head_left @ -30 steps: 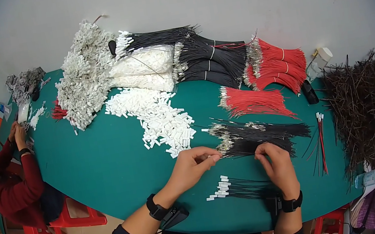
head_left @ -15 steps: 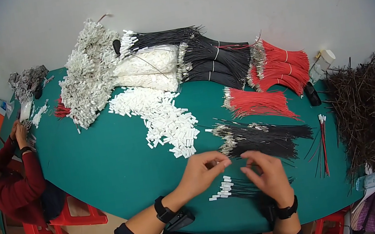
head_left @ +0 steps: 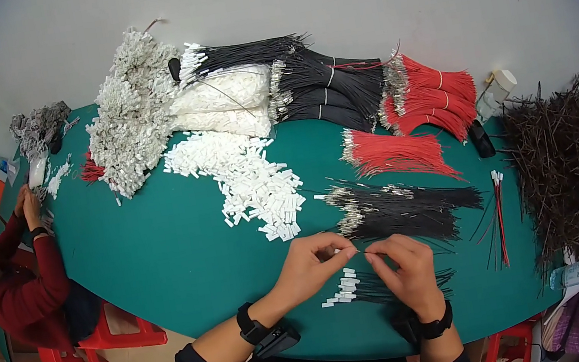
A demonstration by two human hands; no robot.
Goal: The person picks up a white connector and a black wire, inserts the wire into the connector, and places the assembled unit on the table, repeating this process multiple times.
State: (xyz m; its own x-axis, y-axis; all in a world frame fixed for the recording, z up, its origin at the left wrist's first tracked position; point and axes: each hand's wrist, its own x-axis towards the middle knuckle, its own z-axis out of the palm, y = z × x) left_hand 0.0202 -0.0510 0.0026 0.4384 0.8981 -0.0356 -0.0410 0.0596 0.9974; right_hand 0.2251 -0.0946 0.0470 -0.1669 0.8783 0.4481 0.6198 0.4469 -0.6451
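Observation:
Above the near edge of the table, my two hands have their fingertips almost meeting. My left hand [head_left: 311, 262] is closed in a pinch, with a bit of a small white connector housing showing inside its curled fingers. Thumb and forefinger of my right hand [head_left: 408, 268] pinch the tip of a thin black wire; most of it is hidden by the hand. Below them lie several black wires with white housings [head_left: 343, 290] on their ends. A pile of loose black wires [head_left: 400, 210] with metal terminals is just beyond my hands. Loose white housings [head_left: 252, 187] spread farther left.
Red wire bundles [head_left: 435, 93], black bundles [head_left: 328, 88] and white bags [head_left: 221, 105] line the back of the green table [head_left: 140, 242]. A heap of white-ended leads [head_left: 135, 114] rises back left, dark brown wires [head_left: 564, 168] at right. A co-worker [head_left: 17, 277] sits at far left.
My right hand has moved left and slightly down, bringing its fingertips up to my left hand's. Its fingers have closed into a pinch. My left hand has barely moved.

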